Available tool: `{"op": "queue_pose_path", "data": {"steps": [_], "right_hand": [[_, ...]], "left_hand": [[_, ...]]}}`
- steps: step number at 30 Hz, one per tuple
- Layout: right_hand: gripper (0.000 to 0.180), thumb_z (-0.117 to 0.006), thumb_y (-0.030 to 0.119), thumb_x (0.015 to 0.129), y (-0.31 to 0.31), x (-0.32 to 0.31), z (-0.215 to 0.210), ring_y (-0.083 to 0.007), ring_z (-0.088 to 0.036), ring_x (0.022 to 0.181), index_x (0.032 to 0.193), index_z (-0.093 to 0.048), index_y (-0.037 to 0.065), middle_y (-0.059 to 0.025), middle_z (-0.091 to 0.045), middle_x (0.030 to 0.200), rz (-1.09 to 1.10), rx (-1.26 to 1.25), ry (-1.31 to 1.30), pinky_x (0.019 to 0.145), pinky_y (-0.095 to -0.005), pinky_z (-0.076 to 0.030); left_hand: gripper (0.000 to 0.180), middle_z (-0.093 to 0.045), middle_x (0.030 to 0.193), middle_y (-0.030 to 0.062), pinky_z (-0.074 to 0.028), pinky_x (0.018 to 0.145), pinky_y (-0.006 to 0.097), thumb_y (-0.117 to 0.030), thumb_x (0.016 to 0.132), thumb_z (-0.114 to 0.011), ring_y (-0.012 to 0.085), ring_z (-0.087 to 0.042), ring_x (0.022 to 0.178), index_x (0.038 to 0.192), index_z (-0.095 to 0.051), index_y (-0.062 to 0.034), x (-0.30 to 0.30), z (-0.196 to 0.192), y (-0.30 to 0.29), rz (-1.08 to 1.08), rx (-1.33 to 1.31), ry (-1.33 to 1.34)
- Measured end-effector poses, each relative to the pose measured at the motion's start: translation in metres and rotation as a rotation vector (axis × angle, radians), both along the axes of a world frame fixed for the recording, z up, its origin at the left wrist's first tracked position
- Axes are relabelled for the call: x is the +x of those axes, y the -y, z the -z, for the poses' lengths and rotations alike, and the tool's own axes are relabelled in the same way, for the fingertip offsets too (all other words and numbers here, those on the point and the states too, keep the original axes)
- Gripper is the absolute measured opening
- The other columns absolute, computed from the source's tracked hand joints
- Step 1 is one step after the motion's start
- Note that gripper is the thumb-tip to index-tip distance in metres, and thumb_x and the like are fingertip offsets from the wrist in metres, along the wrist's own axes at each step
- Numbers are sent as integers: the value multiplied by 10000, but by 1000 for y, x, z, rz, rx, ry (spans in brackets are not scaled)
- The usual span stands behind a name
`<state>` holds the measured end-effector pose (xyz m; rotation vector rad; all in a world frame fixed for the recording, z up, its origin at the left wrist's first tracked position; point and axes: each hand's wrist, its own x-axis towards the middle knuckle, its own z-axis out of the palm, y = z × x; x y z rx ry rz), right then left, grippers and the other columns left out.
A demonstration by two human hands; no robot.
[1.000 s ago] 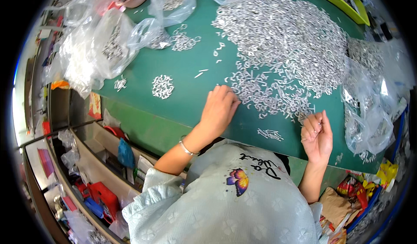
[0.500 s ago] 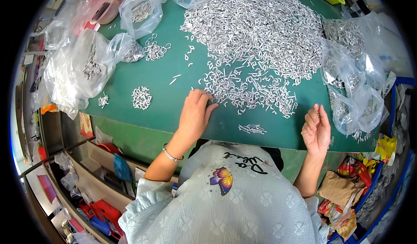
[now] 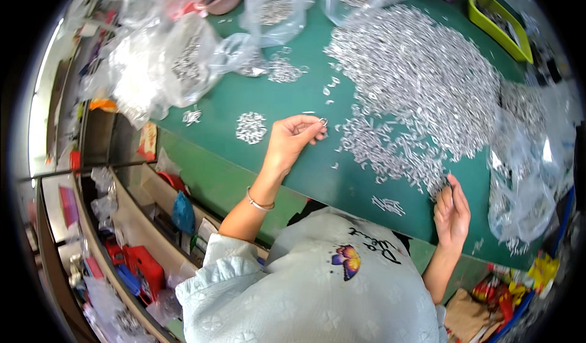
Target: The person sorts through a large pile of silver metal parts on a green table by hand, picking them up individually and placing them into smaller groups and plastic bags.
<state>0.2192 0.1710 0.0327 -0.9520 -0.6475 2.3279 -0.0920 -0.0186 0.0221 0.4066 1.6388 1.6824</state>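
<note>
My left hand (image 3: pixel 297 139) is closed in a pinch above the green table, and a small silvery metal ring (image 3: pixel 323 122) shows at its fingertips. My right hand (image 3: pixel 452 213) has its fingers drawn together at the lower right edge of the scattered small metal parts (image 3: pixel 390 150); whatever it pinches is too small to make out. Between the hands, near the table's front edge, lies a little heap of straight metal pins (image 3: pixel 388 205). Left of my left hand sits a round heap of curved metal pieces (image 3: pixel 251 128).
A large mound of metal parts (image 3: pixel 421 68) covers the back right of the green table (image 3: pixel 213 138). Clear plastic bags of parts (image 3: pixel 189 62) crowd the left, and more bags (image 3: pixel 525 184) stand right. A yellow-green tray (image 3: pixel 499 22) is at the far right.
The whole view has shifted, so the table appears further right. My left hand has lifted from the table and now shows a ring at its fingertips. My right hand has moved to the parts' edge.
</note>
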Motion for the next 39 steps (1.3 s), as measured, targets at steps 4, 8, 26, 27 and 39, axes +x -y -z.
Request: {"op": "queue_pose_path", "data": {"steps": [4, 8, 26, 27, 39], "right_hand": [[255, -462, 129, 1020, 3, 4, 10, -88, -343, 567, 1200, -525, -41, -2, -368, 707, -24, 27, -29, 457, -215, -307], [205, -503, 163, 1017, 0, 9, 8, -49, -284, 516, 1089, -560, -20, 42, -323, 636, -72, 227, 178, 430, -197, -239], [194, -800, 107, 747, 24, 15, 8, -176, -386, 474, 873, -659, 63, -44, -387, 548, -221, 1300, 1130, 465, -324, -331], [198, -796, 146, 761, 27, 11, 7, -225, -456, 470, 869, -645, 75, -58, -463, 549, -243, 1404, 1212, 466, -349, -367], [106, -612, 134, 940, 17, 26, 7, -198, -549, 497, 879, -603, 47, -75, -633, 660, -169, 1011, 734, 478, -291, -412]], "left_hand": [[100, -685, 790, 25, -464, 620, 193, -46, 875, -697, 45, -591, 704, 943, -701, 27, -41, -10, 1, -177, -287, -541], [120, -702, 780, 48, -501, 655, 241, -47, 830, -714, 83, -614, 693, 915, -713, 37, -90, 12, -7, -308, -341, -858], [263, -653, 976, 121, -520, 766, 336, -2, 784, -727, 241, -631, 833, 1036, -652, -8, 52, -34, -37, 406, -147, -856], [269, -643, 960, 125, -521, 766, 338, 6, 785, -724, 249, -628, 832, 1043, -648, -5, 63, -30, -38, 439, -110, -844], [250, -653, 945, 85, -466, 708, 270, 54, 808, -680, 170, -610, 826, 1052, -660, 1, 104, -29, -41, 526, -51, -644]]}}
